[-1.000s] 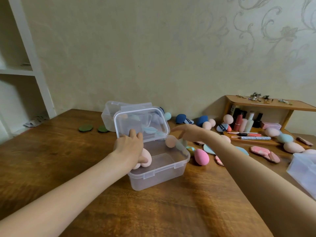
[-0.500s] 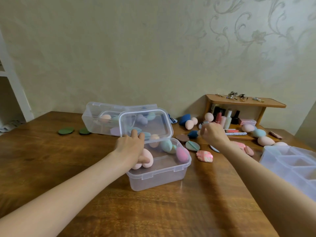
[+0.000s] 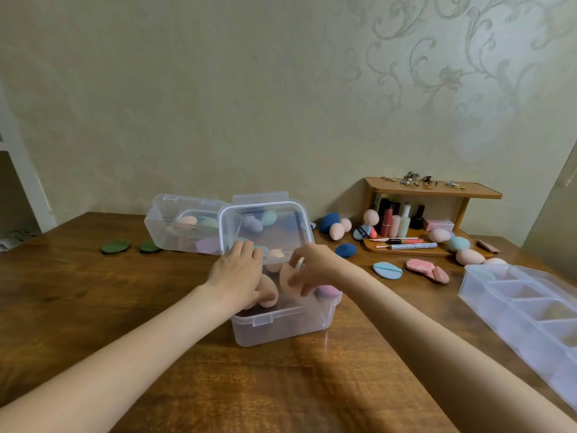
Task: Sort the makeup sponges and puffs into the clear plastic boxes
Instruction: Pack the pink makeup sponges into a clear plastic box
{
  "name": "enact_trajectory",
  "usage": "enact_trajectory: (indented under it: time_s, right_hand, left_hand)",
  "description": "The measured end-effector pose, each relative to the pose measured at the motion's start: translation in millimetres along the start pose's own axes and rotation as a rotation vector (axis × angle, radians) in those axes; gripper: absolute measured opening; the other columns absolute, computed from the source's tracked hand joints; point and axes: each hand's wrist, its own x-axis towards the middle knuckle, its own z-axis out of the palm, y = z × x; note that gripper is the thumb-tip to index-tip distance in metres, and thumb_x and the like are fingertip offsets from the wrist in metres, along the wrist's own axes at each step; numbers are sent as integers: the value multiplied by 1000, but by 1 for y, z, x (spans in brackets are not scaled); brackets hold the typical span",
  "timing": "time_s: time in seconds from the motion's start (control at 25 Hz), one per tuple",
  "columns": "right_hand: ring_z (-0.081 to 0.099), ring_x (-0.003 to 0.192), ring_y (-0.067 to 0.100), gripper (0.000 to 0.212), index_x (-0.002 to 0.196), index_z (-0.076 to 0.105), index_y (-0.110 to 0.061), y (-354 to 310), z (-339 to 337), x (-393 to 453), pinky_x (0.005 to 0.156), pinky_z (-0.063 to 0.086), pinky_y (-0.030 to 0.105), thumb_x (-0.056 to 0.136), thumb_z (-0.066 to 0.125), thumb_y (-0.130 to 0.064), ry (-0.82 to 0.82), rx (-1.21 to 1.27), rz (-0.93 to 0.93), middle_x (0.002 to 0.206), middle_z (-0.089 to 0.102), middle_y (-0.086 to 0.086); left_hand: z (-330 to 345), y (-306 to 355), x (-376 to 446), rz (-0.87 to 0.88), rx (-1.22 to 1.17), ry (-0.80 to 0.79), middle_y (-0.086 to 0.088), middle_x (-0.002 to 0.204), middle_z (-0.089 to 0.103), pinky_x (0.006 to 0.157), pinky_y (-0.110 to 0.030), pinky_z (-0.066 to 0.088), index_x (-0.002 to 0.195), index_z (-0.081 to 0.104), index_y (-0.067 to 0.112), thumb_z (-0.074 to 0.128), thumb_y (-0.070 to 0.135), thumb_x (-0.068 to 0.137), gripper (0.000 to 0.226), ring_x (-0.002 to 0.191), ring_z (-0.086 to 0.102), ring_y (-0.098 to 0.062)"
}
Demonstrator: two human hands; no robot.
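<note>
An open clear box [image 3: 281,328] stands mid-table, its lid [image 3: 265,225] raised upright. My left hand [image 3: 239,276] rests its straight fingers against the lid's inner face, with the thumb down by a peach sponge [image 3: 265,292] in the box. My right hand [image 3: 313,267] pinches a round peach-pink puff [image 3: 285,281] over the box, with a pale green edge showing behind it. A lilac-pink sponge [image 3: 326,290] lies inside at the right. A second clear box [image 3: 170,225] behind holds several sponges. Loose blue sponges [image 3: 346,250], peach sponges [image 3: 337,230] and puffs [image 3: 387,270] lie to the right.
A clear divided tray [image 3: 477,296] sits at the right edge. A small wooden shelf [image 3: 434,191] with cosmetics stands against the wall, with more sponges around it. Two dark green puffs [image 3: 115,246] lie at the left. A white shelving unit [image 3: 22,170] rises at far left.
My right hand reached out to the loose puffs on the right, then came back over the open box with a peach-pink puff. The left hand stayed on the lid.
</note>
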Motion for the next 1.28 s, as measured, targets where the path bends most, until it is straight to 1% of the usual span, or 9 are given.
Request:
enact_trajectory:
  time_s: [0.12, 0.24, 0.44, 0.6, 0.76, 0.84, 0.96, 1.12, 1.28]
  right_hand:
    - [64, 85, 19, 31, 113, 60, -9, -5, 13, 5, 74, 54, 28, 82, 66, -11, 99, -259, -101, 108, 67, 10]
    - [59, 87, 18, 34, 105, 53, -10, -6, 18, 7, 76, 52, 28, 77, 71, -8, 195, -211, -141, 107, 63, 8]
    - [66, 66, 17, 14, 86, 55, -9, 2, -19, 6, 53, 55, 17, 82, 65, 0, -36, 72, -100, 93, 70, 15]
    - [63, 60, 15, 13, 102, 59, -6, 28, -65, 31, 44, 49, 16, 91, 53, -4, 317, 182, -3, 80, 67, 10]
    - [54, 108, 33, 31, 125, 48, -11, 65, -64, 87, 80, 41, 33, 97, 40, -21, 297, -332, 158, 120, 56, 16]
    - [43, 121, 37, 36, 124, 45, -17, 83, -54, 116, 100, 33, 44, 97, 32, -37, 194, -404, 244, 131, 47, 17]
    - [33, 129, 37, 43, 126, 44, -19, 95, -42, 140, 109, 26, 51, 95, 30, -46, 176, -441, 293, 137, 41, 15]
    - [40, 117, 36, 30, 120, 48, -9, 79, -50, 127, 94, 33, 45, 96, 39, -25, 404, -410, 202, 114, 48, 16]
    - [55, 89, 24, 34, 119, 47, -7, 38, -82, 75, 78, 49, 37, 88, 58, -17, 572, 74, -82, 102, 54, 10]
  left_hand:
    - [3, -2, 0, 84, -128, 35, -7, 133, 41, 99, -30, 41, 131, 36, 13, 64, 38, 84, 60, 125, 38, -23]
    - [1, -6, 6, 190, -219, 19, -2, 133, 41, 103, -30, 37, 137, 30, 23, 65, 24, 85, 63, 126, 36, -19]
    - [-5, -11, 18, 339, -137, -153, -2, 130, 31, 104, -37, 31, 131, 36, 38, 59, 34, 87, 50, 123, 29, -22]
    - [-10, -10, 33, 400, -149, -237, 0, 111, 31, 95, -35, 37, 118, 45, 35, 63, 30, 84, 39, 111, 34, -21]
    - [-8, -9, 41, 443, -130, -245, 2, 103, 27, 90, -33, 38, 111, 45, 31, 66, 30, 82, 35, 106, 36, -20]
    - [-4, -9, 41, 442, -137, -231, 1, 101, 26, 87, -31, 36, 110, 45, 30, 65, 28, 83, 34, 103, 34, -20]
    - [0, -10, 41, 448, -156, -186, 1, 100, 24, 87, -31, 34, 111, 45, 29, 64, 28, 83, 34, 100, 32, -19]
    - [5, -13, 42, 450, -155, -176, 1, 101, 24, 84, -30, 33, 110, 44, 30, 64, 30, 83, 33, 98, 30, -17]
    - [5, -14, 36, 426, -141, -169, 2, 105, 24, 88, -29, 33, 114, 44, 34, 62, 32, 84, 35, 101, 30, -17]
